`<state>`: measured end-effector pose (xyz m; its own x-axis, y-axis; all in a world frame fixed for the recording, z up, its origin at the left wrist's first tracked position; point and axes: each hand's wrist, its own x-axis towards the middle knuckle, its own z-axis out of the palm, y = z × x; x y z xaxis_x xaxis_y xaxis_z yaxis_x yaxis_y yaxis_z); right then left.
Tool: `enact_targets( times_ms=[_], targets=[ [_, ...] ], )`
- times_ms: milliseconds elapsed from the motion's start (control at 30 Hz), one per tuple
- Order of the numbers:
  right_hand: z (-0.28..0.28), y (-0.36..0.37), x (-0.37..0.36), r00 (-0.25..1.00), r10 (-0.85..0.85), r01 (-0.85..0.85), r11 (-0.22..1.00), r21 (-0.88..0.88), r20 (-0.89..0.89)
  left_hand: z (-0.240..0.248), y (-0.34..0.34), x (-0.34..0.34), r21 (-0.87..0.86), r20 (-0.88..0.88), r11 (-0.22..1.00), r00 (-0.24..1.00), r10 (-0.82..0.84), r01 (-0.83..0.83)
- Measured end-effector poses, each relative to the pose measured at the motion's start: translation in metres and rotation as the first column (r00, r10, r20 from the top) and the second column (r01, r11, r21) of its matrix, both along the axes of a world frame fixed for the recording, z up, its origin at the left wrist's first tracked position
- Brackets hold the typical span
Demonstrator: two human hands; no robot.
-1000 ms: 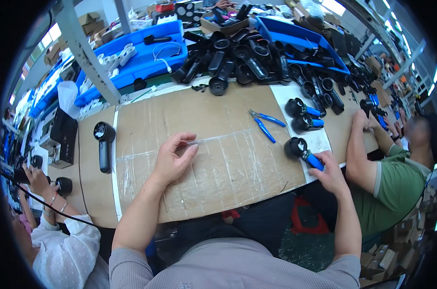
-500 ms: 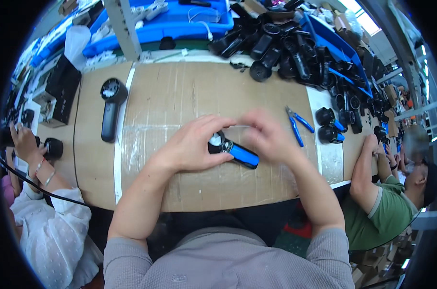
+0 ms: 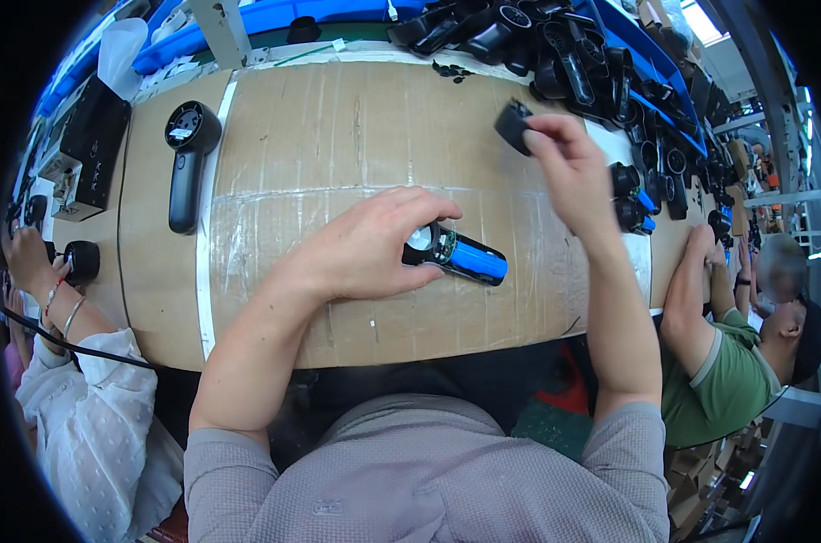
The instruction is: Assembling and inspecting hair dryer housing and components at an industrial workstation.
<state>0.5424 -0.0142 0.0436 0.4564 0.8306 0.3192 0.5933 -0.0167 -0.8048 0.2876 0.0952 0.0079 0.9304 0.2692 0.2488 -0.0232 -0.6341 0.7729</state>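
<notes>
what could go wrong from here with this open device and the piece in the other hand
The open black device under the left hand has its green circuit board and blue cylinder uncovered, so a knock might damage them. The right hand holds the blurred black piece above the cardboard near its edge, so it could slip and drop.

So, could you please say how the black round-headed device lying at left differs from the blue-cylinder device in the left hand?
The black round-headed device has a covered black handle; the blue-cylinder device is open. The first lies untouched; the left hand holds the second. Both are black-cased.
</notes>
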Motion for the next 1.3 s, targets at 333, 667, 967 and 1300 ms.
enact_targets(
  times_ms=[333,667,967,1300],
  targets=[
    [0.077,-0.078,0.061,0.893,0.026,-0.202,0.915,-0.348,-0.449,0.005,-0.011,0.002,0.098,-0.018,0.995,1.000,-0.007,0.009],
    [0.008,-0.042,-0.005,0.994,-0.111,0.110,0.993,0.040,0.025,0.001,-0.019,0.007,0.106,0.003,0.993,0.999,0.053,-0.053],
    [-0.030,-0.070,-0.071,0.970,0.190,-0.222,0.946,-0.235,-0.150,0.007,-0.025,0.005,0.140,-0.017,0.988,0.998,0.063,-0.060],
    [-0.042,-0.072,-0.079,0.969,0.188,-0.151,0.964,-0.220,0.158,0.012,-0.027,0.005,0.158,-0.048,0.984,0.995,0.086,-0.077]
  ],
)
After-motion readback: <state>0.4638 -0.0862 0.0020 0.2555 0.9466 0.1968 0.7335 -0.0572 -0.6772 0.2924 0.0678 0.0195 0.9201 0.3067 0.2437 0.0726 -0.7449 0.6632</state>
